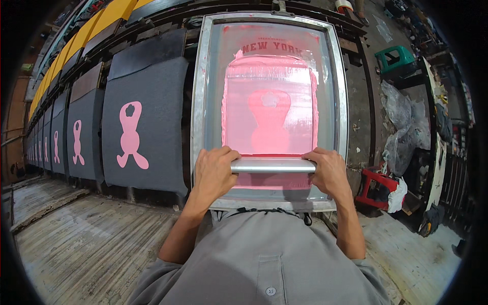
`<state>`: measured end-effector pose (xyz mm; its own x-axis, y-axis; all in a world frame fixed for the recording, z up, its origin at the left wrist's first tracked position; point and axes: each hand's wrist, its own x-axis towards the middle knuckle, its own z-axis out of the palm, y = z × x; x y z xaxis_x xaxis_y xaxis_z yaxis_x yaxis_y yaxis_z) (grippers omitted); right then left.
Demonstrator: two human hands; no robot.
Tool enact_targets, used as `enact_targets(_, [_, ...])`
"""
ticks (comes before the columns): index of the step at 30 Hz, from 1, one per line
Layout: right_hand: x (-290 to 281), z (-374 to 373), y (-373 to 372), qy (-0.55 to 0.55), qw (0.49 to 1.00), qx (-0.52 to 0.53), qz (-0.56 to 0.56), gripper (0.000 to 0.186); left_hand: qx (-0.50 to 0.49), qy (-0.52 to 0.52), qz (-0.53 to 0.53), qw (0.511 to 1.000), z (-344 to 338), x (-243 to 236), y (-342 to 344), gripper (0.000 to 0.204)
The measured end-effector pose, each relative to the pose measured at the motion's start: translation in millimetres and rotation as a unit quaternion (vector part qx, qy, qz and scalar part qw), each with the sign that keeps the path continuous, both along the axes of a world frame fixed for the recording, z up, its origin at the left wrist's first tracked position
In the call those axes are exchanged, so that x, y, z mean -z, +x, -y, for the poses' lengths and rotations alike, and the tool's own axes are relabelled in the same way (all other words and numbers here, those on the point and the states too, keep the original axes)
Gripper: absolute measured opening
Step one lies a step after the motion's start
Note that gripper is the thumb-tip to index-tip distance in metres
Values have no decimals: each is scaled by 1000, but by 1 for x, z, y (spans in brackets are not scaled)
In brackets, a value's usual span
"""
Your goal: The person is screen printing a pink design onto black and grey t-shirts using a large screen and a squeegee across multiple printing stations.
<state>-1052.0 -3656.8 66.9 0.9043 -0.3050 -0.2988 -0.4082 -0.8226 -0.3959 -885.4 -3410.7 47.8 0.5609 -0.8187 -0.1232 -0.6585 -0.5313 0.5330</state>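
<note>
Across the near part of the screen-printing frame (341,101), the squeegee (273,165) lies with its long axis left to right, fingers of the left hand (217,170) and right hand (328,170) gripping its ends.

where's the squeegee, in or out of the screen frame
In: the squeegee spans crosswise inside the metal screen frame, left hand and right hand gripping its ends.

A screen-printing workshop is being shown by its equipment. Between the near and far edges of a long bench (147,51), a squeegee (274,165) is being held across a metal-framed screen (200,101) coated with pink ink (272,76). Toward the left end, grey fabric panels (168,117) with matching pink figures (130,140) are being displayed in a row. Beyond the right edge, plastic stools (375,188) are being kept.
</note>
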Motion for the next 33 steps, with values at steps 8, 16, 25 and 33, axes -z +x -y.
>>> enact_targets(8, [-2, -34, -48, 10, 1000, 2, -20, 41, 2, 18, -14, 1000, -33, -3, -45, 33])
enact_targets(16, [2, -42, -60, -23, 997, -11, 66, 43, 12, -39, 30, 999, -41, -1, -53, 36])
enact_targets(25, [5, -63, -93, 7, 998, -25, 50, 57, 38, -2, -15, 999, -67, 9, -80, 54])
enact_targets(33, [42, -4, -126, 32, 950, 244, 191, 41, -255, -88, -82, 960, -110, 55, -49, 54])
